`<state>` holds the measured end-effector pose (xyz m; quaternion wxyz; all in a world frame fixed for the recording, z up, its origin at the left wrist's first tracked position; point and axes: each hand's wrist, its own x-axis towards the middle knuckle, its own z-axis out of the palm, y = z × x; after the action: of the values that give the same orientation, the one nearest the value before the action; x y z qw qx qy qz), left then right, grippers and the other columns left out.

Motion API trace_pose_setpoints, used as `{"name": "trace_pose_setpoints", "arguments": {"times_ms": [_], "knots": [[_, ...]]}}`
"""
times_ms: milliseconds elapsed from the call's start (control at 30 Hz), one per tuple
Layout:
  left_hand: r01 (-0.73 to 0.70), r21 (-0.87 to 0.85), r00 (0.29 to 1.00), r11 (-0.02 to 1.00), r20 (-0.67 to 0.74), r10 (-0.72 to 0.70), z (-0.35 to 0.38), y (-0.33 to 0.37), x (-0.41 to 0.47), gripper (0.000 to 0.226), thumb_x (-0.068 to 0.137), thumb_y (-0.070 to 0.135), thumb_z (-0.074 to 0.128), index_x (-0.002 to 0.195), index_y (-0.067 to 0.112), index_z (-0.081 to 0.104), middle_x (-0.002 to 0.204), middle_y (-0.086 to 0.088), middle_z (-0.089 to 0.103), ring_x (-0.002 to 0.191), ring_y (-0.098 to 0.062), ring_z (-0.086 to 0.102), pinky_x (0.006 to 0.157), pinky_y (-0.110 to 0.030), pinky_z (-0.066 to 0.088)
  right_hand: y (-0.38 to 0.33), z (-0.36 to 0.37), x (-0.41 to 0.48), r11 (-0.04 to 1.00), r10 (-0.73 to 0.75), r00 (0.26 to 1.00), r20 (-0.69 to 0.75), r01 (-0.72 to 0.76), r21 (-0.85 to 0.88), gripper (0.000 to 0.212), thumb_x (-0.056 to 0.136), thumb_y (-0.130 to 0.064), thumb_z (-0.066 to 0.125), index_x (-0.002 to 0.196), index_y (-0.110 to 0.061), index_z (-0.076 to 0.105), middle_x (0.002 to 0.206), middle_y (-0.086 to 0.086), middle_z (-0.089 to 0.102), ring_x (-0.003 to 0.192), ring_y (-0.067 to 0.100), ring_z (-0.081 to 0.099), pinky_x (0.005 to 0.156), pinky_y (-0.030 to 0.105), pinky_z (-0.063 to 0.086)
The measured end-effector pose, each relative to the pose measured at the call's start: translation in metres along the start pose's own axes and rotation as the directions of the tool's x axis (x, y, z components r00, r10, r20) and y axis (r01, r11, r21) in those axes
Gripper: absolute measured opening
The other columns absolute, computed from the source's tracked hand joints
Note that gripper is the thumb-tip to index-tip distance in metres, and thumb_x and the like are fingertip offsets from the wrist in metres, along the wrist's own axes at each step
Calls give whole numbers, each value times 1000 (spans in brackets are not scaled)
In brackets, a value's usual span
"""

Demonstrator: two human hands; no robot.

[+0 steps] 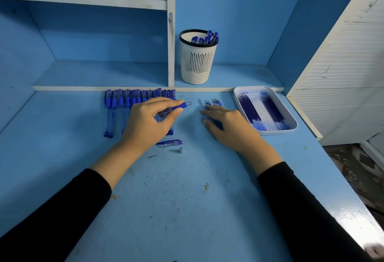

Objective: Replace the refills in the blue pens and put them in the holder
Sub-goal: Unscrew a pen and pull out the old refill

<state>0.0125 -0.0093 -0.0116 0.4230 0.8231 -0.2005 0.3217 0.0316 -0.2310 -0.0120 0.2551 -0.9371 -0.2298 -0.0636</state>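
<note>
My left hand (148, 120) grips a blue pen barrel (178, 107) with its open front end pointing right, tip cone off. My right hand (225, 123) lies flat with straight fingers on a small pile of loose refills (209, 102) on the desk. A pen cap (170, 143) and a small grey tip cone (181, 150) lie just below my left hand. A row of several blue pens (124, 101) lies along the shelf edge, partly hidden by my left hand. The white slotted holder (197, 60) stands on the back shelf with several pens in it.
A white tray (291, 116) holding several refills sits at the right of the desk. A white upright divider (171, 33) stands left of the holder. The desk's right edge drops off beside a white slatted panel (342, 74).
</note>
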Motion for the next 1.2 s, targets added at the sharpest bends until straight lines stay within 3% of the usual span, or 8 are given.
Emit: {"name": "trace_pose_setpoints", "arguments": {"times_ms": [67, 200, 333, 500, 767, 867, 1000, 1200], "knots": [[2, -20, 1000, 1000, 2, -2, 3, 1, 3, 19, 85, 11, 74, 104, 7, 76, 92, 4, 71, 79, -11, 65, 79, -11, 51, -2, -3, -1, 999, -11, 999, -32, 12, 31, 35, 94, -26, 59, 126, -13, 64, 136, 10, 57, 131, 20, 50, 112, 32, 36], [-26, -46, 998, 999, 49, 28, 12, 2, 8, 21, 87, 13, 73, 107, 8, 75, 93, 2, 72, 79, -10, 66, 78, -15, 53, 2, -31, -4, 998, 47, 976, -214, -38, 49, 27, 92, -17, 62, 117, -11, 70, 121, 5, 67, 112, 15, 61, 94, -2, 29], [-62, -71, 997, 996, 48, 65, 19, 5, 13, 22, 87, 12, 72, 107, 5, 74, 97, 4, 71, 83, -10, 68, 81, -19, 56, 28, -60, -9, 960, 276, 887, -369, -277, 52, 21, 90, -8, 60, 105, -11, 74, 95, 7, 74, 86, 25, 66, 72, 16, 42], [-104, -63, 993, 993, 44, 107, 23, 5, 12, 22, 87, 12, 73, 107, 4, 74, 99, 1, 72, 83, -12, 69, 81, -22, 57, 59, -75, -12, 887, 444, 844, -300, -461, 16, 19, 83, -4, 67, 99, -10, 76, 99, 9, 74, 93, 23, 66, 66, 4, 35], [-208, -4, 978, 978, 3, 208, 22, 6, 7, 22, 86, 9, 73, 107, 1, 72, 107, 5, 66, 101, 18, 56, 89, -9, 48, 59, -78, -11, 866, 499, 856, -137, -498, 43, 17, 81, -8, 72, 96, -15, 77, 85, -2, 68, 79, 10, 57, 65, 7, 34], [-234, 20, 972, 972, 16, 234, 21, 7, 4, 21, 87, 10, 72, 106, 1, 73, 107, 4, 66, 102, 12, 59, 91, -13, 49, 62, -80, -11, 864, 502, 854, -139, -503, 33, 18, 81, -5, 71, 95, -14, 77, 89, 3, 71, 79, 11, 58, 60, 0, 36], [-252, 58, 967, 966, 43, 250, 21, 8, 2, 20, 88, 10, 73, 105, 1, 74, 106, 3, 67, 95, -4, 65, 90, -17, 52, 61, -77, -11, 864, 496, 851, -172, -504, -3, 24, 79, 0, 63, 94, -14, 76, 91, 8, 73, 85, 21, 66, 71, 14, 40], [-195, 29, 981, 980, 18, 195, 21, 9, 2, 23, 86, 9, 73, 107, 1, 72, 107, 4, 66, 100, 12, 59, 90, -11, 49, 58, -68, -8, 861, 477, 856, -199, -500, -86, 24, 82, -2, 59, 97, -11, 75, 98, 11, 72, 91, 26, 64, 73, 22, 44]]}}
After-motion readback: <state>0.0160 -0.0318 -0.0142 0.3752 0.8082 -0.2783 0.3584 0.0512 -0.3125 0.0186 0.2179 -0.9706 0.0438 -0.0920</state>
